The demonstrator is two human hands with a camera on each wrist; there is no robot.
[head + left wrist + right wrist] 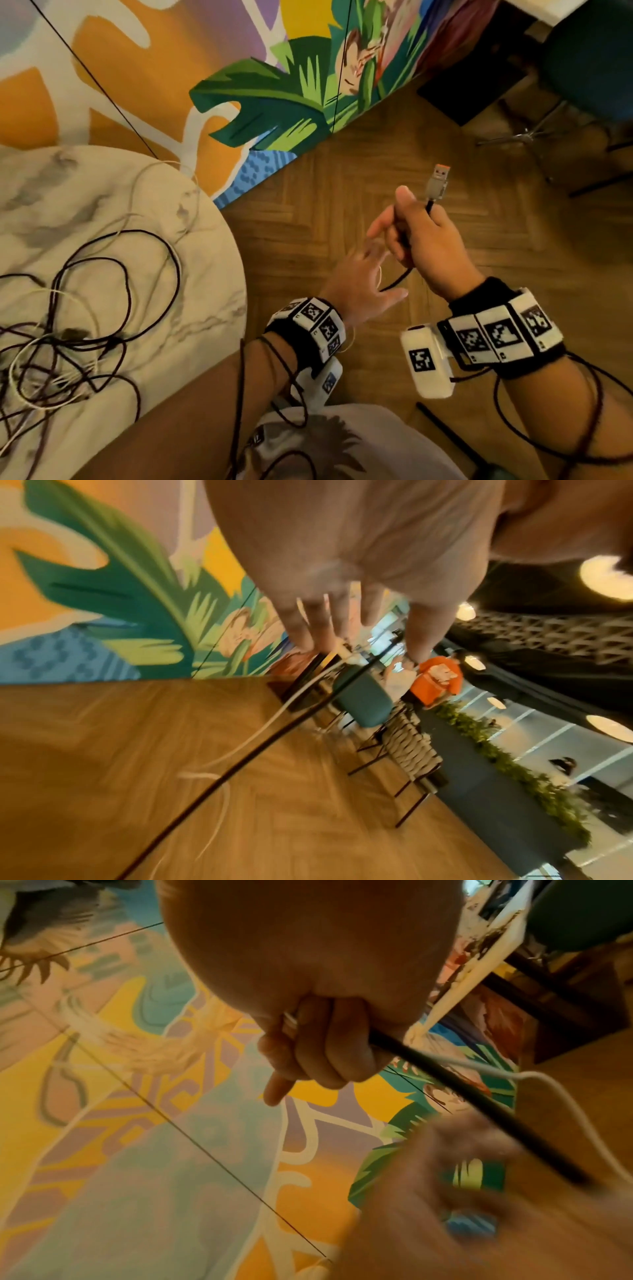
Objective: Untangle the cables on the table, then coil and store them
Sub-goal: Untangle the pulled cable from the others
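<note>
Right hand (430, 246): fingers curled round a black cable (479, 1099) held over the wooden floor (308, 212), its grey USB plug (438, 181) sticking up above the fist. Left hand (359, 284): fingers straight and slightly spread, just below the right hand, black cable running past them. Round marble table (205, 274): tangled dark and white cables (78, 342) lying on it.

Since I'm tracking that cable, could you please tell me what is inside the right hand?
The right hand grips a dark cable; its grey plug sticks out above the fist. A thin white cable runs alongside. The stretch inside the fist is covered.
</note>
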